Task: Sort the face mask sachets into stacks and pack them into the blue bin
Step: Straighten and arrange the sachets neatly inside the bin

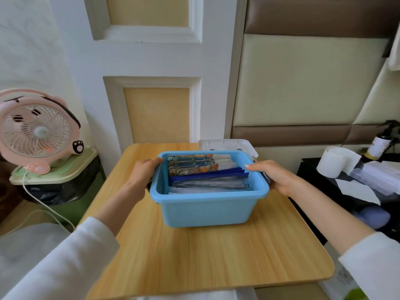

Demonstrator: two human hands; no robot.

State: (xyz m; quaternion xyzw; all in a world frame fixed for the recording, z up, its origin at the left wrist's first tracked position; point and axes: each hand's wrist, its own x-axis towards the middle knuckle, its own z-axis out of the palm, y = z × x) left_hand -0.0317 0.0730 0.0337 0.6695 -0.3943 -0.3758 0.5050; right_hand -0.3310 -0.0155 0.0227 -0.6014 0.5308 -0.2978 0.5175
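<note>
1. A blue bin (205, 211) sits on a light wooden table (194, 256), a bit toward the far side of it.
2. The face mask sachets (205, 174) are inside the bin, standing on edge in rows.
3. The sachets at the far end have orange and blue patterns. The ones in the middle are dark blue. The ones at the near end are pale grey.
4. The left hand (140, 176) is on the left side of the bin. Its thumb lies over the top rim and its fingers go down the outside wall, so it is gripping the bin.
5. The right hand (275, 176) is on the right side of the bin. Its fingers curl over the rim and it grips the bin too.
6. Both arms have white sleeves (65, 267).
7. A white lid (227, 145) lies just behind the bin, at the far edge of the table.
8. A pink fan (36, 131) stands well to the left, on top of a green trash can (58, 180) with a black bag in it.
9. A roll of white paper (333, 161) is on a dark stand to the right, and a dark bottle (378, 146) is just past it.
</note>
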